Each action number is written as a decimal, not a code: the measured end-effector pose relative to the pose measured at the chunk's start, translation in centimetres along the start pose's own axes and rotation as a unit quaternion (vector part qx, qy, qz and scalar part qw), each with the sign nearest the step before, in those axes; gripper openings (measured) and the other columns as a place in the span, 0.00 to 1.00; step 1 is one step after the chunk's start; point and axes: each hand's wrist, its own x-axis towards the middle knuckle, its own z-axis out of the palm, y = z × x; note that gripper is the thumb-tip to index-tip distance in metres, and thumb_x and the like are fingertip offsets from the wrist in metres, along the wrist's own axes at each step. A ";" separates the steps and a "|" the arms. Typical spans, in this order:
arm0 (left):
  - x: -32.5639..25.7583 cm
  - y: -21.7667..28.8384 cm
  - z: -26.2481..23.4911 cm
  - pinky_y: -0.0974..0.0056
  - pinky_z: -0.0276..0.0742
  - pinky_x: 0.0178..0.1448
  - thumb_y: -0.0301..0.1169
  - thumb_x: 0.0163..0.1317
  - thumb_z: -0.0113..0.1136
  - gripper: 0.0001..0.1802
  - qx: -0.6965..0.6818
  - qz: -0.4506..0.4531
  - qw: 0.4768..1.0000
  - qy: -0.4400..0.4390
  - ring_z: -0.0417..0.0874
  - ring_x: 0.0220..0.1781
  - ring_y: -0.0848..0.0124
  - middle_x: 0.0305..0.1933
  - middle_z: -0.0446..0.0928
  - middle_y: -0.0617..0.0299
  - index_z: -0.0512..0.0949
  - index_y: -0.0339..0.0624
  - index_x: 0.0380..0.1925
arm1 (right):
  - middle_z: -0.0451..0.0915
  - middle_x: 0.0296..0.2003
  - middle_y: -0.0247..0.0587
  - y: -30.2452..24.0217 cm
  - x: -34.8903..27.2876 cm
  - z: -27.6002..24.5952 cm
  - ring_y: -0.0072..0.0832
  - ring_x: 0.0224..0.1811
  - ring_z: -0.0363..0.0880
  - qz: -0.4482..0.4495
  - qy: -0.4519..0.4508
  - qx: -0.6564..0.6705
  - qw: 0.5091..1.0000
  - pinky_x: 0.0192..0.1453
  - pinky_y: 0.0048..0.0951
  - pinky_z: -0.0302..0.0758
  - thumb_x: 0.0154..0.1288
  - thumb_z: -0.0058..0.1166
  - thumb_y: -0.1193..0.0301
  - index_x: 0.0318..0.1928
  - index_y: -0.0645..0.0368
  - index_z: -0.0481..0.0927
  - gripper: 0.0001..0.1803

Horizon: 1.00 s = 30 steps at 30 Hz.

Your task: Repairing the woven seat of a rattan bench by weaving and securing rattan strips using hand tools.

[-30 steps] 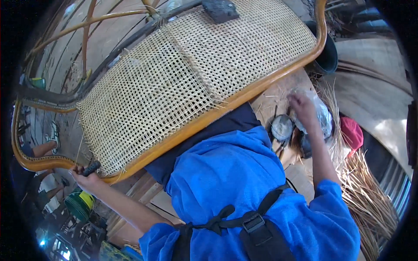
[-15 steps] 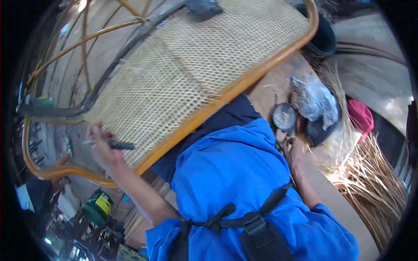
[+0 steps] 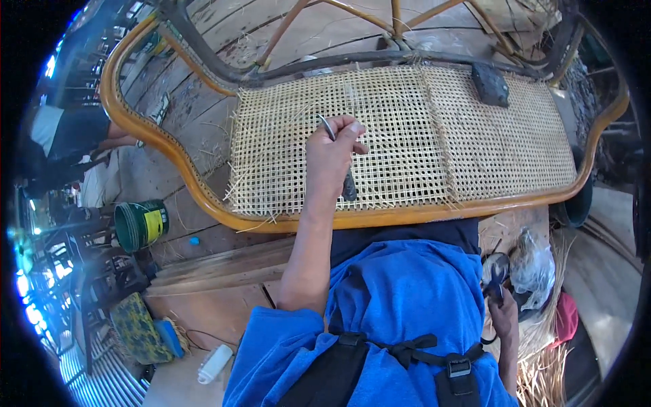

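A woven cane panel [image 3: 393,149] spans a curved, varnished wooden frame [image 3: 400,215] in front of me. Over its left half, my left hand [image 3: 329,159] is closed around a thin metal tool with a dark handle [image 3: 349,187]. The tool's pointed end sticks out above my fingers. Low at my right side, my right hand [image 3: 504,315] grips a pair of dark scissors [image 3: 497,279], partly hidden by the fingers. A dark block [image 3: 489,85] rests on the panel's right half. Loose cane ends jut from the panel's left and near edges.
Beside my right hand are a round tin [image 3: 496,263], a clear plastic bag [image 3: 533,268], a red cloth item [image 3: 565,317] and cane strands [image 3: 542,373]. A green bucket [image 3: 141,224] and white bottle [image 3: 215,364] are at left. Another person's leg [image 3: 121,136] shows at far left.
My view has swung, so the frame now lies nearly level across it. My left hand is now over the weave, still holding the tool. My right hand has brought up the scissors beside the tin.
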 end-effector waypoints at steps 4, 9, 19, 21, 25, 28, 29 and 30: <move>-0.5 -0.6 0.0 0.77 0.65 0.24 0.32 0.61 0.53 0.10 0.002 0.012 1.000 -0.021 0.77 0.23 0.78 0.28 0.77 0.62 0.75 0.35 0.36 | 0.77 0.38 0.43 -7.9 3.2 -0.5 0.28 0.42 0.73 -0.039 -0.100 0.119 0.987 0.47 0.28 0.69 0.54 0.50 0.73 0.52 0.63 0.70 0.22; -1.9 -0.9 -0.1 0.73 0.72 0.29 0.31 0.62 0.52 0.10 0.012 -0.006 1.000 -0.002 0.75 0.22 0.78 0.26 0.76 0.61 0.75 0.33 0.32 | 0.73 0.32 0.47 -17.8 9.1 -0.1 0.38 0.36 0.74 -0.229 -0.129 -0.077 0.962 0.43 0.37 0.71 0.59 0.51 0.60 0.45 0.64 0.70 0.21; -3.2 -1.0 -0.2 0.74 0.70 0.27 0.28 0.57 0.53 0.09 0.062 -0.004 0.997 -0.039 0.73 0.22 0.80 0.24 0.76 0.64 0.76 0.34 0.35 | 0.73 0.39 0.53 -28.3 15.3 5.4 0.49 0.41 0.75 -0.353 -0.043 -0.228 0.906 0.46 0.43 0.72 0.63 0.44 0.51 0.44 0.65 0.70 0.26; -3.4 -0.4 -0.6 0.74 0.70 0.27 0.28 0.57 0.54 0.09 0.097 -0.025 0.994 -0.032 0.73 0.22 0.80 0.23 0.76 0.64 0.76 0.34 0.35 | 0.74 0.37 0.54 -28.2 15.2 5.4 0.49 0.40 0.75 -0.334 -0.063 -0.215 0.916 0.45 0.43 0.72 0.63 0.45 0.51 0.42 0.65 0.71 0.26; -3.8 -0.3 -3.4 0.74 0.71 0.27 0.30 0.59 0.55 0.09 0.145 0.010 0.989 0.008 0.74 0.22 0.79 0.27 0.77 0.63 0.76 0.36 0.36 | 0.74 0.29 0.57 -26.3 14.7 3.8 0.51 0.35 0.74 -0.261 -0.087 -0.141 0.951 0.38 0.45 0.69 0.61 0.49 0.53 0.34 0.65 0.72 0.23; -4.4 2.1 -11.6 0.75 0.65 0.24 0.36 0.62 0.53 0.10 0.136 0.074 0.947 0.283 0.70 0.20 0.81 0.30 0.75 0.65 0.78 0.46 0.39 | 0.74 0.27 0.57 -19.8 13.3 2.3 0.53 0.32 0.73 -0.200 -0.054 -0.079 0.975 0.37 0.44 0.68 0.59 0.51 0.54 0.33 0.66 0.72 0.23; -4.7 3.9 -14.7 0.74 0.65 0.25 0.40 0.64 0.50 0.13 0.265 0.151 0.889 0.342 0.68 0.19 0.81 0.31 0.75 0.65 0.78 0.44 0.38 | 0.75 0.27 0.57 -17.4 12.8 1.3 0.51 0.33 0.74 -0.129 -0.070 -0.135 0.980 0.38 0.43 0.69 0.59 0.51 0.55 0.35 0.66 0.73 0.23; -5.1 5.2 -17.5 0.74 0.66 0.26 0.43 0.64 0.47 0.17 0.114 0.155 0.899 0.393 0.67 0.19 0.80 0.32 0.76 0.64 0.76 0.42 0.39 | 0.75 0.27 0.58 -13.7 12.3 1.1 0.53 0.33 0.74 -0.111 -0.050 -0.100 0.987 0.38 0.43 0.69 0.59 0.50 0.55 0.35 0.66 0.73 0.22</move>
